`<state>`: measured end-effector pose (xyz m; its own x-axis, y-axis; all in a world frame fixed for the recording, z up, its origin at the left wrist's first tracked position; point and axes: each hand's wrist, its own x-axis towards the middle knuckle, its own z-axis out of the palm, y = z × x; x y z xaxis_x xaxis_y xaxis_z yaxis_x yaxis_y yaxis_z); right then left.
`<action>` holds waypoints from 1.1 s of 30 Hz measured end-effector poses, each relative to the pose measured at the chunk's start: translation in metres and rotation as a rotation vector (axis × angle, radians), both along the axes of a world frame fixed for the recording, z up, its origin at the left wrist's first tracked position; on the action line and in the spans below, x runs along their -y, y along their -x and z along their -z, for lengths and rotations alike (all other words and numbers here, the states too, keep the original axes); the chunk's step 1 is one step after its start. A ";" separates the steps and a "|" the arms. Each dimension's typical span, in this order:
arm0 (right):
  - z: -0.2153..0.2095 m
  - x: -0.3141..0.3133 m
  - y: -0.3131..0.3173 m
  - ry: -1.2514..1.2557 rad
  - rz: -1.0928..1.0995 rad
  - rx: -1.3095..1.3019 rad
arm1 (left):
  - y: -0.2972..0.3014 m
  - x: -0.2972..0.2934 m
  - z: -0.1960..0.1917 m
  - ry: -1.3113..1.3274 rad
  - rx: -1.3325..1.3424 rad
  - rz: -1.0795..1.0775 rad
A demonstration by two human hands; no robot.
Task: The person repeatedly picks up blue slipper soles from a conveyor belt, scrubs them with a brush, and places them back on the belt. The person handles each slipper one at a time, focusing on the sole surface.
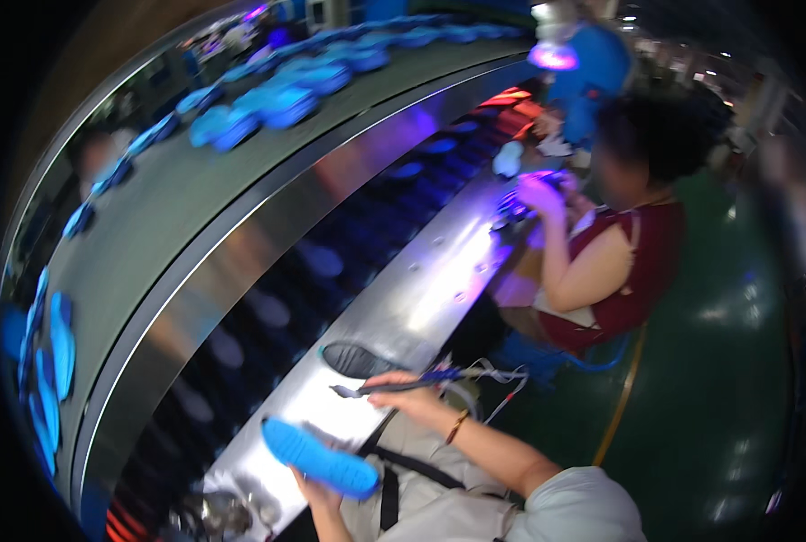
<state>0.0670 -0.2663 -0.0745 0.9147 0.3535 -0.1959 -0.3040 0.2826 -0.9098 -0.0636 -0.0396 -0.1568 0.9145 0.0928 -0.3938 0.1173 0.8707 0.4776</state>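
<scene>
Left hand (317,492) grips blue sole (320,458) from beneath, fingers clenched on edge; sole's long axis runs up-left from fingers. Right hand (403,390) clamped on dark brush tool (394,387), tip pointing left, just above sole; right hand nearer dark insole (356,359).

blue shoe sole (320,459) | held flat | dark brush tool (394,387) | level above metal ledge

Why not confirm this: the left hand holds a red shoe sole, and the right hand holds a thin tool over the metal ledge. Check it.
Not quite. In the head view the shoe sole in the left hand is blue, not red. The rest stands: the right hand holds a thin tool over the metal ledge.
</scene>
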 end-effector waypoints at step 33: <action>-0.084 -0.050 0.048 0.474 -0.885 0.733 | -0.008 -0.026 -0.084 -0.009 0.231 -0.091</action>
<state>0.0185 -0.2160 0.0091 0.3454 0.9383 -0.0165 0.3999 -0.1631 -0.9019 -0.0551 -0.0138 -0.0731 0.9679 0.1813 -0.1739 -0.0746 0.8685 0.4900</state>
